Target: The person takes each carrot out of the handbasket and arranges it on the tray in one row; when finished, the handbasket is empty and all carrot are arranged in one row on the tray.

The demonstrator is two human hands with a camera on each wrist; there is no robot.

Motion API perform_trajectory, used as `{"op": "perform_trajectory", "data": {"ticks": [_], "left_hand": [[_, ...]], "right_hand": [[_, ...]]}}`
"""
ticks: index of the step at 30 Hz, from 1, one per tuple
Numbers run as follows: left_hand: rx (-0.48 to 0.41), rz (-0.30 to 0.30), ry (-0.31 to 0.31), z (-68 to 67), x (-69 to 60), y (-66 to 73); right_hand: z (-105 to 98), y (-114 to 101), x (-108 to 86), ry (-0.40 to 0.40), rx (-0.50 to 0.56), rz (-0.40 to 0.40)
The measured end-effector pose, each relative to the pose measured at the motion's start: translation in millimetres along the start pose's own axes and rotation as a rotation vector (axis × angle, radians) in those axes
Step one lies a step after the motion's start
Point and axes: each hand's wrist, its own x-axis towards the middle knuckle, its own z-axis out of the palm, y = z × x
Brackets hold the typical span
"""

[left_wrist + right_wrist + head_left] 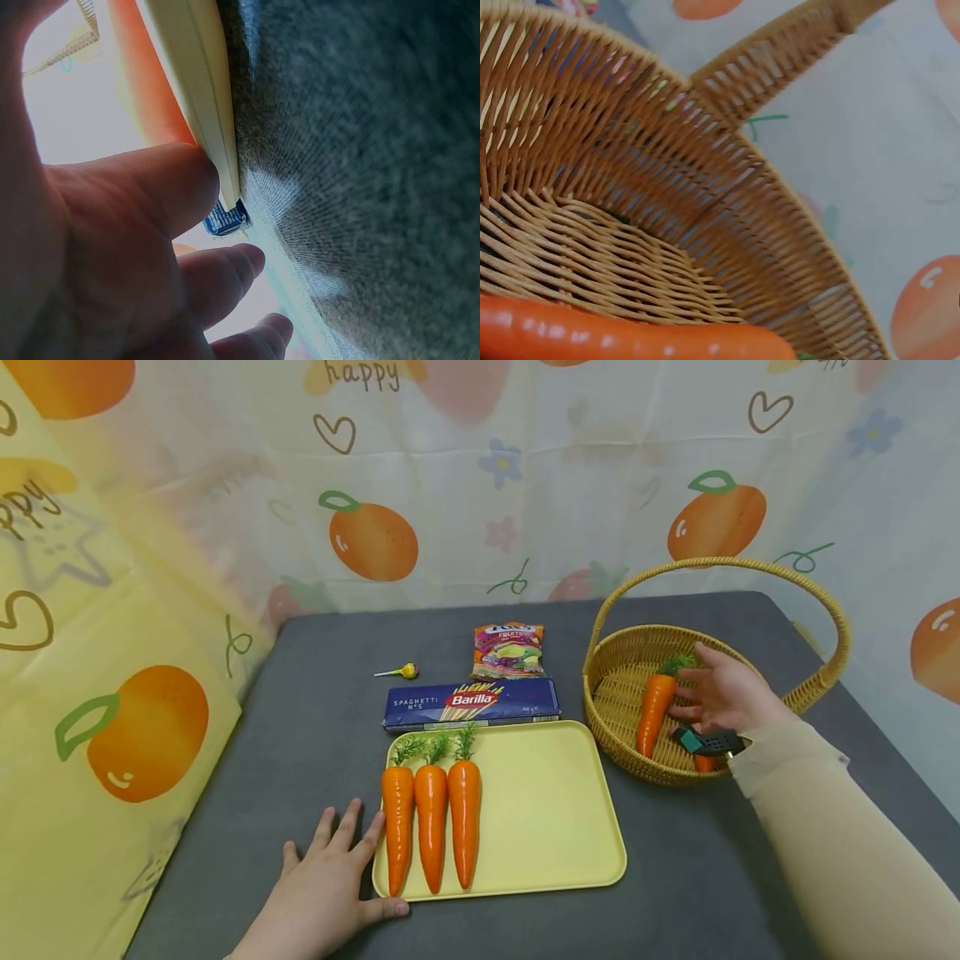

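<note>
“Barilla” and “SPAGHETTI N°5” on blue box, “FRUITS”, brand possibly “FOX'S”, on candy bag at its one o'clock, “happy” on curtain, eleven o'clock

Yellow tray: passable from above over right half. Obstacles: three carrots and left hand left, spaghetti box behind, basket right.

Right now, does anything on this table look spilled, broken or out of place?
Nothing stands out. Three carrots lie side by side on the tray, the basket stands upright, and the spaghetti box and small bag look undamaged. The lollipop lies loose on the table, but that hardly seems odd.
</note>
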Motion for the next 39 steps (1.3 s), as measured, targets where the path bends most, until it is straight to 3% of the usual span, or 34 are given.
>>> {"op": "perform_trajectory", "data": {"ticks": [10, 19, 24, 29, 39], "left_hand": [[-0.009, -0.015, -0.005, 1.6, 1.1, 0.0], [-0.033, -0.031, -0.028, 0.6, 2.4, 0.2], [-0.034, -0.031, -0.027, 0.2, 2.2, -0.5], [-0.037, -0.024, -0.014, 0.4, 0.5, -1.1], [-0.026, -0.017, -0.013, 1.7, 2.4, -1.4]], "right_hand": [[30, -14, 30.7, 0.178, -0.001, 0.037], [45, -21, 53.0, 0.184, 0.057, 0.031], [58, -20, 65.5, 0.259, -0.051, -0.003], [62, -17, 69.3, 0.282, -0.147, -0.047], [59, -15, 68.1, 0.272, -0.093, -0.067]]}}
